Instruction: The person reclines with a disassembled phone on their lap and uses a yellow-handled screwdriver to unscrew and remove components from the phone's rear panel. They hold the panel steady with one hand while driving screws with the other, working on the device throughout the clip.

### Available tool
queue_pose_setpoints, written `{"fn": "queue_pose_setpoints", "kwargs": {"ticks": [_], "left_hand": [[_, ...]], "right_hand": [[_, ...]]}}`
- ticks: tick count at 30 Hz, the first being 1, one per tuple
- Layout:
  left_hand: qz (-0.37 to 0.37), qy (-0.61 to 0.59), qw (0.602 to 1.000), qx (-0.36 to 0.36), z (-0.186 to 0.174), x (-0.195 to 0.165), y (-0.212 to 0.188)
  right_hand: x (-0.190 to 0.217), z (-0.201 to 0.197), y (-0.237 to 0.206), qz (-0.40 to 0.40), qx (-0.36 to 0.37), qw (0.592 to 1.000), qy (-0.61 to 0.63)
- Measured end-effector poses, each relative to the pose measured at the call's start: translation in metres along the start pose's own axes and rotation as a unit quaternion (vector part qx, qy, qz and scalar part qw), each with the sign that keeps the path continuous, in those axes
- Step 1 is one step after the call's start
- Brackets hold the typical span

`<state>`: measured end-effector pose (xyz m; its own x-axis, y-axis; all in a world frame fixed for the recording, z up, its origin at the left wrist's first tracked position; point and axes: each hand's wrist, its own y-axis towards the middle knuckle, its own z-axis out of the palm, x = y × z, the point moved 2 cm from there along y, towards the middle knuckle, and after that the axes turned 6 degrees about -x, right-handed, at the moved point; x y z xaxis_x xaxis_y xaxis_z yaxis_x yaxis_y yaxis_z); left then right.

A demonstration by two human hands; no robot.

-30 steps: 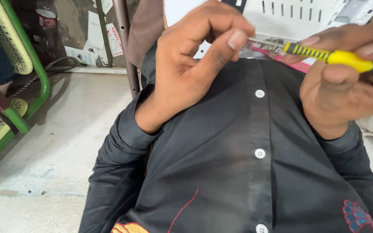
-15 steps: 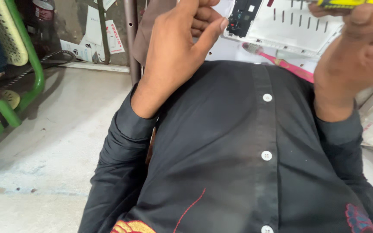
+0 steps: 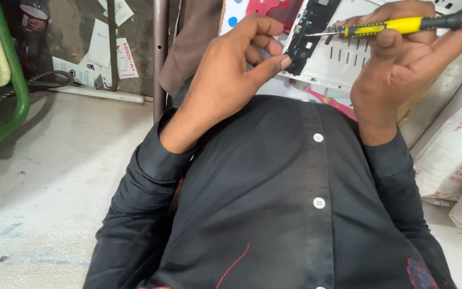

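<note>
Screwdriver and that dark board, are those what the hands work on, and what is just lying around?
In use: yellow screwdriver in right hand; dark circuit board under left hand; white panel.
Lying about: pink brush, white sacks, green chair, paper scraps.

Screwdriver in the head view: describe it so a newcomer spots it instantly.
Look top right, above the black buttoned shirt. The right hand grips a slim yellow-and-black-handled screwdriver, lying nearly level, its metal tip towards the dark circuit board. It is the only yellow tool there.

Glossy plastic screwdriver handle (image 3: 402, 25), matt cloth shirt (image 3: 284, 203), rough concrete floor (image 3: 44, 187)
</note>
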<state>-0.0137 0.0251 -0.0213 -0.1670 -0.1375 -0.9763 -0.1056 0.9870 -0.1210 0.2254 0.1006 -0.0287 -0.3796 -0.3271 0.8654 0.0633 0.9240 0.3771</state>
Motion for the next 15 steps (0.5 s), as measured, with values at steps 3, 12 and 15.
{"fn": "queue_pose_setpoints", "kwargs": {"ticks": [3,12,15], "left_hand": [[-0.003,-0.013,1.0,0.003,0.006,0.001,0.0],[-0.023,-0.069,0.997,0.023,0.01,0.009,-0.001],[-0.017,-0.124,0.992,0.026,0.012,0.012,-0.001]], "right_hand": [[0.001,0.0,0.0,-0.005,0.008,1.0,-0.003],[0.006,-0.001,-0.004,-0.023,0.042,0.999,-0.004],[0.008,0.001,-0.004,-0.028,0.049,0.998,-0.006]]}}
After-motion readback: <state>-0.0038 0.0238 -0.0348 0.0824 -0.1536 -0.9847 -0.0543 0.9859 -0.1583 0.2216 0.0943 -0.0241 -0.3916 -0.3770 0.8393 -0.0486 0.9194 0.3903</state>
